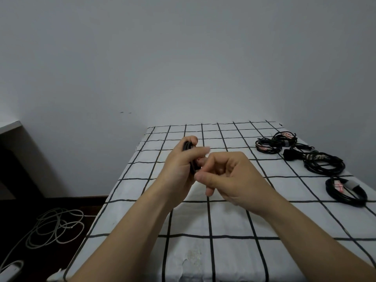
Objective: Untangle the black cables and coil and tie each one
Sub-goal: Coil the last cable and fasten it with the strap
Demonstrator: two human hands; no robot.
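While hovering above the checked tablecloth (223, 251), gripping a coiled black cable (190, 157) in the curled left hand (181, 165). Pinching beside it with the right hand (227, 176), fingers bunched; contents hidden.

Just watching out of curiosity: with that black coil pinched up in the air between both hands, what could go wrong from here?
The coiled black cable is held mainly by the left hand while the right hand works at it; a slip could let the loops spring open. Dropped, it might roll off the checked table's left edge toward the grey cable on the floor.
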